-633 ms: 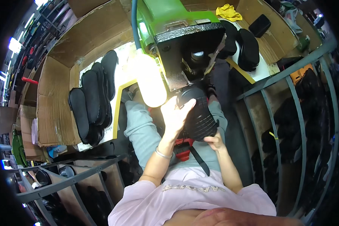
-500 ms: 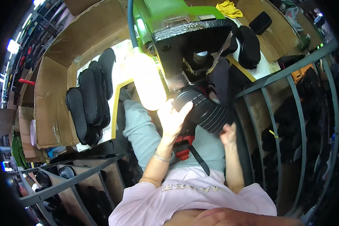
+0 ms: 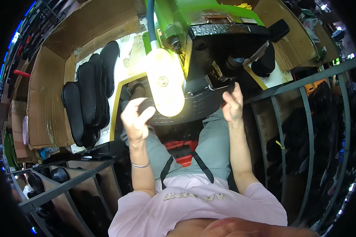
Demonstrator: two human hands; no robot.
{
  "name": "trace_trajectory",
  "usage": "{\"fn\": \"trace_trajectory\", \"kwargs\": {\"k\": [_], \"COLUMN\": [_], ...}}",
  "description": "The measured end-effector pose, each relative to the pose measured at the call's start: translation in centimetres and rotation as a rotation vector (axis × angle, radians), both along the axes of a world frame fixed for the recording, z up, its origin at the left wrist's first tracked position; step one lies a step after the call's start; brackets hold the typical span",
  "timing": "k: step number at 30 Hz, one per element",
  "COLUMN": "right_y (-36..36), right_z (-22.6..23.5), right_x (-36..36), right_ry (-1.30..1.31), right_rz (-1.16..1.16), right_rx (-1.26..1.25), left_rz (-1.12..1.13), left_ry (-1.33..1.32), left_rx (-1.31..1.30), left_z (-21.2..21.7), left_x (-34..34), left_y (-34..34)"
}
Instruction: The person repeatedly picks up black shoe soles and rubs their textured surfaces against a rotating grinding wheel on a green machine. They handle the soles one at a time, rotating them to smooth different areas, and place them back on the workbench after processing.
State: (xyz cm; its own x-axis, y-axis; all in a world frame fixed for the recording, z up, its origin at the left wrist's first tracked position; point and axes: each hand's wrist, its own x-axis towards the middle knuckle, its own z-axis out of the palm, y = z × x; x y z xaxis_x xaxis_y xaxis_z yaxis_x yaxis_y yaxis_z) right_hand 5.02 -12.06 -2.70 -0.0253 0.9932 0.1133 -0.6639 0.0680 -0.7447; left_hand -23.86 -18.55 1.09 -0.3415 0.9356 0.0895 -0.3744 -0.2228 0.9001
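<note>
Head view has both hands raised before the wearer: the left hand [image 3: 135, 120] with thumb and fingers parted, the right hand [image 3: 232, 106] loosely open, neither visibly closed on anything. Between them, the black ribbed sole [image 3: 203, 110] is spanned crosswise; whether it is touched at either end cannot be told. With no closed grip seen, the sole could be tipped or dropped toward the lap if support were lost at one side. Just right of the left hand, a glowing lamp [image 3: 166, 85] partly covers the sole and could be knocked by a careless swing. Beyond the right hand, its fingertips could be pinched if brought under the green machine's [image 3: 215, 51] dark underside while it was run. Farther left, stacked black insoles [image 3: 93, 93] could be toppled on the worktop [image 3: 130, 73] by a wide elbow.
</note>
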Motion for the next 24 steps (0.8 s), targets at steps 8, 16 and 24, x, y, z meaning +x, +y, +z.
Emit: {"fn": "trace_trajectory", "kwargs": {"k": [8, 16, 24], "right_y": [-2.4, -3.0, -16.0], "right_z": [1.9, 0.4, -9.4], "right_x": [-5.1, -5.3, -0.2], "right_ry": [-0.363, -0.496, -0.341], "right_rz": [0.062, -0.111, 0.212], "right_rx": [0.099, 0.141, -0.342], "left_rz": [-0.086, -0.39, 0.02], "left_ry": [-0.362, 0.374, 0.275], "left_rx": [-0.275, -0.121, -0.031], "left_z": [-7.7, -4.4, -4.1], "left_x": [-4.1, 8.0, 12.4], "left_y": [-7.3, -1.2, 0.9]}}
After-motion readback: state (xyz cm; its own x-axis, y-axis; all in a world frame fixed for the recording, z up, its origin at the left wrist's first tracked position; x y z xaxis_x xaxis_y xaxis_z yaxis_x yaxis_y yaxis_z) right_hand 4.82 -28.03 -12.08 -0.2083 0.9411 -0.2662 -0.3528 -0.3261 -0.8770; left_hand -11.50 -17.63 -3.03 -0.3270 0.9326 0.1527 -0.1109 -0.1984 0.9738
